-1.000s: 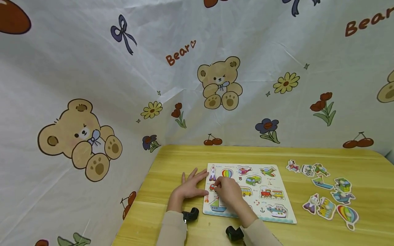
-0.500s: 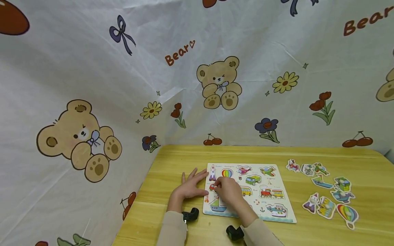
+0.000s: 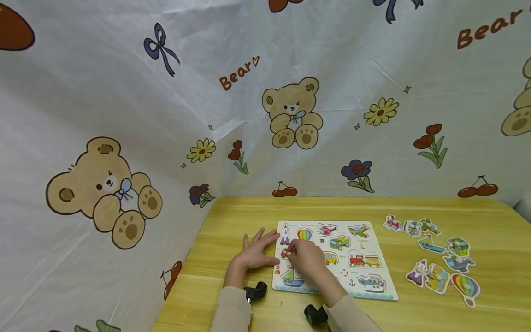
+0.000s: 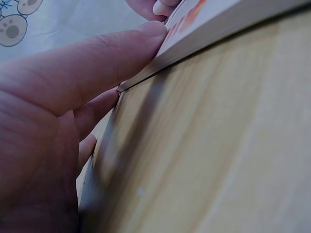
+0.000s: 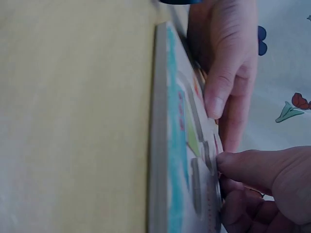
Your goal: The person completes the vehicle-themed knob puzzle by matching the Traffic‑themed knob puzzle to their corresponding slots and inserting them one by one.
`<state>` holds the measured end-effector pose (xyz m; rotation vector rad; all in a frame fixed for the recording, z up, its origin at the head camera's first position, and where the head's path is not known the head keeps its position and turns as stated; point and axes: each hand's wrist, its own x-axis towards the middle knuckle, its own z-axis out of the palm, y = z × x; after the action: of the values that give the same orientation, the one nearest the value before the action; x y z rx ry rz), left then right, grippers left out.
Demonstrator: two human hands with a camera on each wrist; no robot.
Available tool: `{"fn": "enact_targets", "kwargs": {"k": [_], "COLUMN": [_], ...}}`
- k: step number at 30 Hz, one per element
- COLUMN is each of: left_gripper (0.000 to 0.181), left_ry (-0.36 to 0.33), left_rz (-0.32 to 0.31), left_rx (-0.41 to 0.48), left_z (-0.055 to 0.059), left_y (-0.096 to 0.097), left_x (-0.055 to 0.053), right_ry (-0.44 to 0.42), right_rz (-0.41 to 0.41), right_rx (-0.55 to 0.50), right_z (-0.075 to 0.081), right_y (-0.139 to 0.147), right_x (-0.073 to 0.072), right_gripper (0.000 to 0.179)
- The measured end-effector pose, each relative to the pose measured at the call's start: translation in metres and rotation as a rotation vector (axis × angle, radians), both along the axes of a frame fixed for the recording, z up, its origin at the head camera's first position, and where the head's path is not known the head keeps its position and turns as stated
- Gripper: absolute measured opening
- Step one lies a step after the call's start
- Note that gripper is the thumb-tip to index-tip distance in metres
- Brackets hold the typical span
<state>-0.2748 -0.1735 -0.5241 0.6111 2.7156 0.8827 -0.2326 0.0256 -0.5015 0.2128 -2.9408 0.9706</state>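
Note:
A white puzzle board (image 3: 381, 295) printed with vehicles lies flat on the wooden table. At its left edge rests my left hand (image 3: 250, 255), fingers spread; in the left wrist view the thumb (image 4: 92, 68) lies against the board's rim. My right hand (image 3: 309, 258) reaches over the board's left part, its thumb and curled fingers pinching at a small red car piece (image 3: 284, 254). This grasp hides part of the car. Near it are a rocket picture (image 3: 285, 235), a balloon picture (image 3: 304, 234) and a sailboat picture (image 3: 292, 278), the last partly behind the right hand.
Several loose puzzle pieces lie to the board's right, among them a balloon piece (image 3: 465, 287), a rocket piece (image 3: 417, 272) and a sailboat piece (image 3: 431, 244). Black wrist cameras (image 3: 316, 315) sit by both sleeves. A bear-print cloth (image 3: 249, 161) hangs behind the table.
The head view has shifted slightly. Both hands keep the same pose on the board, and the loose pieces stay where they were.

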Motion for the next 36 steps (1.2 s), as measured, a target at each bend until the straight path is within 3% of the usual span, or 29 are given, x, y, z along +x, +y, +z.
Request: {"fn": "enact_targets", "kwargs": {"k": [7, 15, 36], "left_gripper": [0.08, 0.08, 0.081], "left_ry": [0.004, 0.006, -0.001], "left_rz": [0.001, 0.0, 0.009], "left_rx": [-0.002, -0.009, 0.014], "left_z": [0.001, -0.001, 0.001], "left_y": [0.0, -0.001, 0.0], "left_x": [0.001, -0.001, 0.001], "right_ry": [-0.021, 0.013, 0.03], "right_rz": [0.032, 0.05, -0.042], "right_rx": [-0.041, -0.087, -0.221], "right_z": [0.003, 0.0, 0.031], "right_y": [0.002, 0.007, 0.049], "right_x": [0.003, 0.007, 0.012], "right_gripper": [0.009, 0.026, 0.027]}}
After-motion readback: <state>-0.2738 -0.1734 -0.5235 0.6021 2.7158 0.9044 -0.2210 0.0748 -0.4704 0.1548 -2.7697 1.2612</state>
